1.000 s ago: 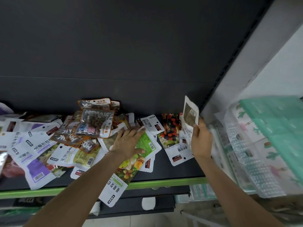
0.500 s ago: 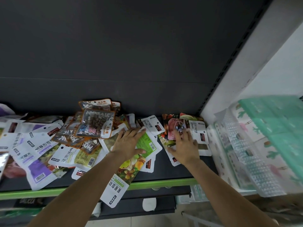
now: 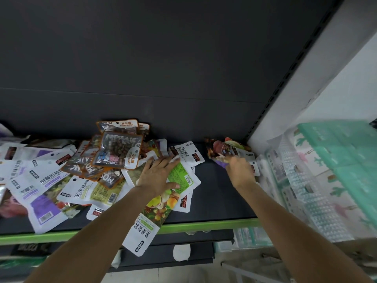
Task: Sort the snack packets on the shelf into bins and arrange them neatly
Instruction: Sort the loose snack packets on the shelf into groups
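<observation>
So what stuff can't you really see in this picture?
Head view only:
- What the right hand is doing to the colourful packets: motion blur smears its fingers.
- The packets at the far left: cut off by the picture's edge.
- What lies under the left hand: the hand covers part of the green packet.
- The small print on the white packets: too small.
- Whatever is in the clear bins on the right: blurred.

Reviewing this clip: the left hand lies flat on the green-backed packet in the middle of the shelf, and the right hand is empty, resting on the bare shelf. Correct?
Not quite. The left hand does lie flat on the green-backed packet, but the right hand is not empty: the head view shows it gripping a bunch of fruit-print packets near the shelf's right end.
</observation>
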